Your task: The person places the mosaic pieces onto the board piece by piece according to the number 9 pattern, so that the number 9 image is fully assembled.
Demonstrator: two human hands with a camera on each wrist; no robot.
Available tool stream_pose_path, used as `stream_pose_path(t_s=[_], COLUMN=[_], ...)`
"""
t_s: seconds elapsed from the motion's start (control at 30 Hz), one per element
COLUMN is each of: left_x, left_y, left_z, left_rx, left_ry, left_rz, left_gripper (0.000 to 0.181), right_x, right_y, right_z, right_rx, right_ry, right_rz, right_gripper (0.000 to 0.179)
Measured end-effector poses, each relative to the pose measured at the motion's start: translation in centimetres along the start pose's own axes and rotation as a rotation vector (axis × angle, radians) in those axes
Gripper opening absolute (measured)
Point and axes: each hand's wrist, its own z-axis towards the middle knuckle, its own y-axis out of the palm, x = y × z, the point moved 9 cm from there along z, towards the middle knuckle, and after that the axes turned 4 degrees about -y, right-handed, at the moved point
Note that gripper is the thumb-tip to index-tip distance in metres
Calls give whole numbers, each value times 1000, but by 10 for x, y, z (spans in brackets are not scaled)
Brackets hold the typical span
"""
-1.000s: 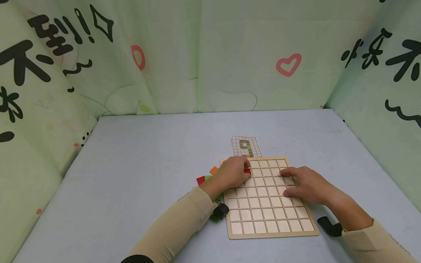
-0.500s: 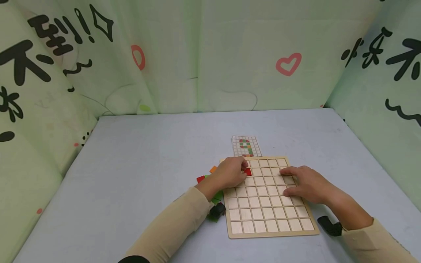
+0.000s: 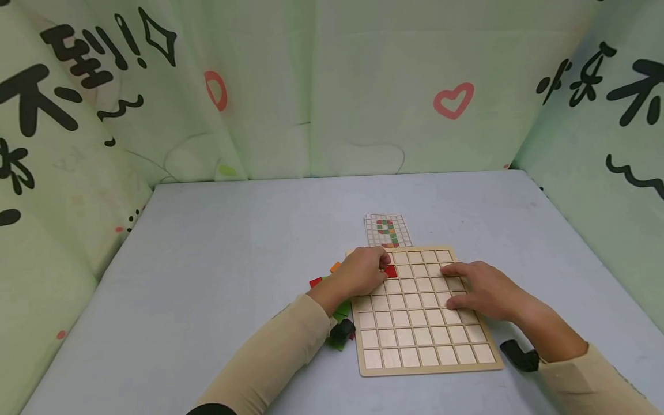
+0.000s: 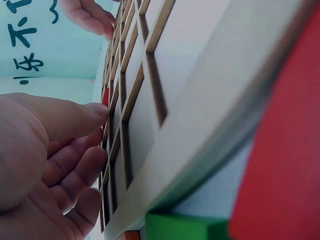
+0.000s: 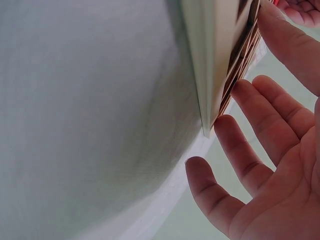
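Observation:
A red tile [image 3: 391,271] lies in a cell near the top left of the wooden grid board [image 3: 430,370]. My left hand [image 3: 365,271] reaches over the board's left side, its fingertips at the tile's left edge. In the left wrist view, the thumb tip [image 4: 97,108] meets the tile [image 4: 105,96], while the other fingers bend loosely; the index fingertip is mostly hidden. On the board's right side rests my right hand [image 3: 482,288], thumb and fingers spread over the cells. Nothing is between its fingers in the right wrist view [image 5: 270,160].
Behind the board lies a gridded pattern card [image 3: 388,230]. Loose red, green and orange tiles, including an orange tile [image 3: 335,267] and a green tile [image 3: 342,309], lie along the board's left edge, partly hidden by my left arm. Printed curtains surround the white table [image 3: 249,230].
My left hand has drawn slightly left, exposing more of the red tile in its cell. During the last half second it has barely moved. The right hand has stayed in place.

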Motion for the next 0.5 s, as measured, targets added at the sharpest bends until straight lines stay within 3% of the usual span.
stream_pose_path(t_s=[0.5], left_x=[1], left_y=[1], left_z=[0], left_rx=[4], left_ry=[18], left_rz=[9], left_gripper=[18], right_x=[0], right_y=[0], right_z=[1], right_rx=[-3], right_ry=[2], right_rz=[-2], right_gripper=[65])
